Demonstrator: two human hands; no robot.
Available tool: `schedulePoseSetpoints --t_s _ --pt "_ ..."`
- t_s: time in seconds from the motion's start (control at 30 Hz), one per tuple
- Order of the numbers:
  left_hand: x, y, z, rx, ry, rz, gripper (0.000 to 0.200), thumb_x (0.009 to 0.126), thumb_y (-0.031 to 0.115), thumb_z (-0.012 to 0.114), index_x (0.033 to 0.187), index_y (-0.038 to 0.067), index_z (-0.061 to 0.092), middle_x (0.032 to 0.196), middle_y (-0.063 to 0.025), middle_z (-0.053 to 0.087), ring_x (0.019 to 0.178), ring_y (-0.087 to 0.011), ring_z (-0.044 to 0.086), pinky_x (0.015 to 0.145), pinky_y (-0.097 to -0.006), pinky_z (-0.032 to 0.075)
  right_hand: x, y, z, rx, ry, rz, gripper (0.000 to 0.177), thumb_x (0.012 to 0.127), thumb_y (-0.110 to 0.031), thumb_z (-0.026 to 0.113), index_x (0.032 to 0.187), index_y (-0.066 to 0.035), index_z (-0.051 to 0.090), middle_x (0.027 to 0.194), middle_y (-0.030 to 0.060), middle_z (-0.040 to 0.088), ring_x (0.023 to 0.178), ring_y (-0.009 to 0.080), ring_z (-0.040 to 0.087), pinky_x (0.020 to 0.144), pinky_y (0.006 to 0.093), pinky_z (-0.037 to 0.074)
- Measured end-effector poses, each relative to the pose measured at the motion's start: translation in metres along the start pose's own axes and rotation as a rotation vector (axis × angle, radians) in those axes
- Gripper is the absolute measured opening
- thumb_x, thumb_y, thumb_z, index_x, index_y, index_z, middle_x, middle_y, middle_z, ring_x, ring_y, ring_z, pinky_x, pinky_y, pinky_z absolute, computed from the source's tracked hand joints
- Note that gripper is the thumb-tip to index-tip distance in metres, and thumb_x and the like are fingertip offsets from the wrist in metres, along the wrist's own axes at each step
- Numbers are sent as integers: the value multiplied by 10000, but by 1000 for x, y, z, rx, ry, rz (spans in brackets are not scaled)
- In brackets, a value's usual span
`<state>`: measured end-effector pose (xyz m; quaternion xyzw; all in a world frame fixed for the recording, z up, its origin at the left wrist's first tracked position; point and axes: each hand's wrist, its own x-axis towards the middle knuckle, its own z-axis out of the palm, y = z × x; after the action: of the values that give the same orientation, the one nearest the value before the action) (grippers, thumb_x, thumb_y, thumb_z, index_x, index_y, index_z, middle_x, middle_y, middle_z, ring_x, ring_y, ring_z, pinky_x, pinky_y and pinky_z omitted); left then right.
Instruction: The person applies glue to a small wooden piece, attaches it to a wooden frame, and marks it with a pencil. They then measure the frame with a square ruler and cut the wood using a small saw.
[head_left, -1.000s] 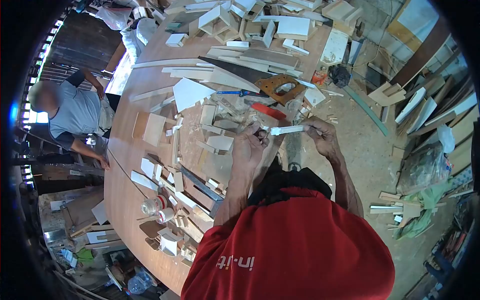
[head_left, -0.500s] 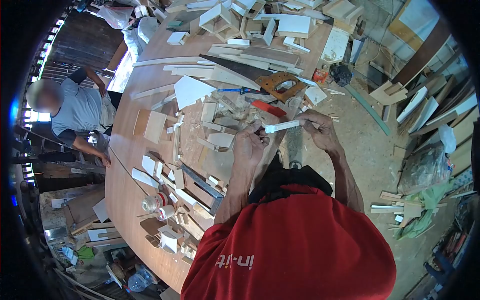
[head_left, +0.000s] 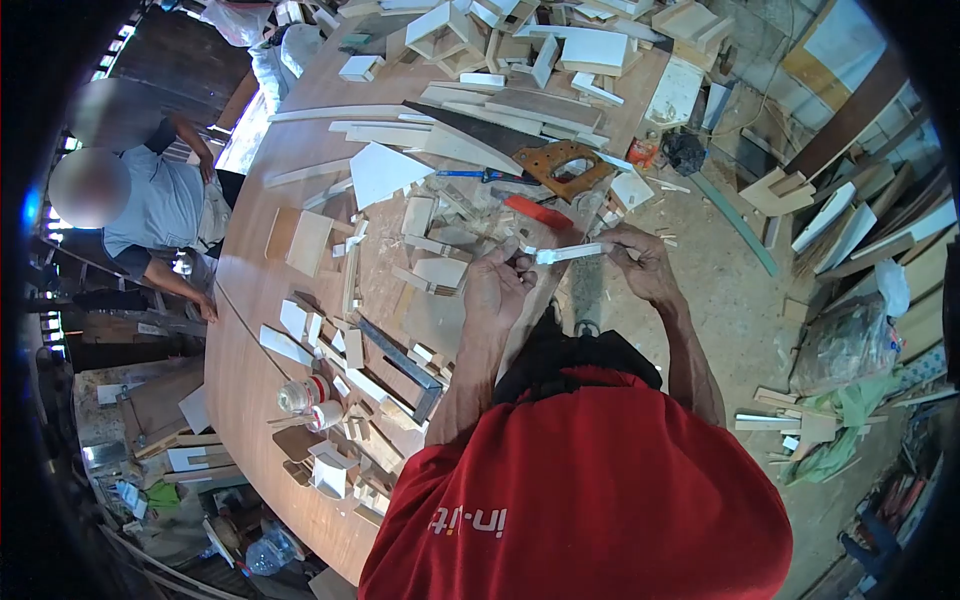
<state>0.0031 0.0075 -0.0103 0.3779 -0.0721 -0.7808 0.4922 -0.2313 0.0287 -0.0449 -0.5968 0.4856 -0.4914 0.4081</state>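
Note:
A thin white strip [head_left: 578,252], seemingly a small wood piece, spans the gap between my two hands. My right hand [head_left: 642,264] pinches its right end. At the strip's left end, where something whitish shows, the fingers of my left hand [head_left: 500,283] are curled together; whether they grip the strip or a separate small bit is hard to see. Just beyond the hands lies a red tool or block [head_left: 538,213] on the table. A handsaw [head_left: 565,170] with a wooden handle rests behind it, beside a blue-and-black slim tool [head_left: 485,177].
Wood offcuts and small box-like pieces [head_left: 445,40] cover much of the table [head_left: 240,340]. Jars [head_left: 305,394] stand near its left side, by a dark metal-edged bar [head_left: 400,365]. A person [head_left: 165,200] stands at the far left edge. Boards [head_left: 850,235] lean at right.
Both hands stay nearly in place, still holding up the white strip. The view has shifted slightly, and the person across the table has barely moved.

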Motion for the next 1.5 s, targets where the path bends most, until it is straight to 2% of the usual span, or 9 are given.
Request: schedulePoseSetpoints --t_s 0.2,0.27,0.3,0.37,0.57,0.8,0.83,0.97,1.5 --pt "-8 -3 3 13 40 35 67 840 104 599 889 62 583 776 -30 569 707 -140 531 629 -299 395 -3 3 -1 15 -24 35 161 881 9 576 1005 -20 674 862 52 653 798 132 597 748 285 487" --pt "-18 -6 12 291 247 280 80 837 42 619 913 43 594 819 -31 586 704 -107 514 639 -288 418 -7 11 2 151 65 146 142 908 -39 586 1019 -10 671 868 37 653 785 113 584 732 264 481" --pt "-20 -6 6 287 255 286 80 837 42 619 913 43 594 819 -31 586 704 -107 514 639 -288 418 -9 15 3 154 55 145 142 908 -39 586 1019 -10 671 868 37 653 785 113 584 732 264 481" --pt "-21 -3 -10 777 155 632 161 804 25 638 957 35 589 865 -50 612 710 -115 523 675 -289 437 -14 22 5 295 118 289 147 925 -79 596 1039 -17 664 935 24 651 835 120 608 766 269 506" --pt "-40 18 -33 1428 333 980 276 749 55 643 1013 23 568 892 -72 612 799 -245 533 737 -376 431 -22 19 40 703 162 580 166 951 -175 585 1038 -48 649 868 18 637 774 105 580 763 308 527" --pt "-47 13 -22 1512 584 1077 321 727 14 638 1044 23 593 873 -85 613 807 -260 534 780 -401 401 -8 6 79 831 8 642 171 893 -217 659 1003 -111 583 829 -31 566 744 55 511 678 278 475" --pt "-46 11 -23 1606 622 1094 346 725 35 639 1067 27 583 904 -87 615 843 -270 532 772 -420 386 -2 -5 90 743 82 624 201 831 -204 716 933 -92 584 739 -45 530 628 40 465 552 228 400" --pt "-40 12 -39 1989 655 1002 448 719 132 645 1143 36 538 972 -86 594 925 -282 504 746 -439 316 12 -21 124 662 132 695 191 790 -177 756 815 -82 593 588 -76 448 451 33 347 391 204 248" --pt "-33 16 -51 1852 622 989 747 725 153 623 1360 -81 307 967 -96 596 917 -267 504 752 -439 279 22 -20 182 690 -62 800 194 780 -236 771 842 -90 660 618 -62 516 504 38 414 434 222 306"
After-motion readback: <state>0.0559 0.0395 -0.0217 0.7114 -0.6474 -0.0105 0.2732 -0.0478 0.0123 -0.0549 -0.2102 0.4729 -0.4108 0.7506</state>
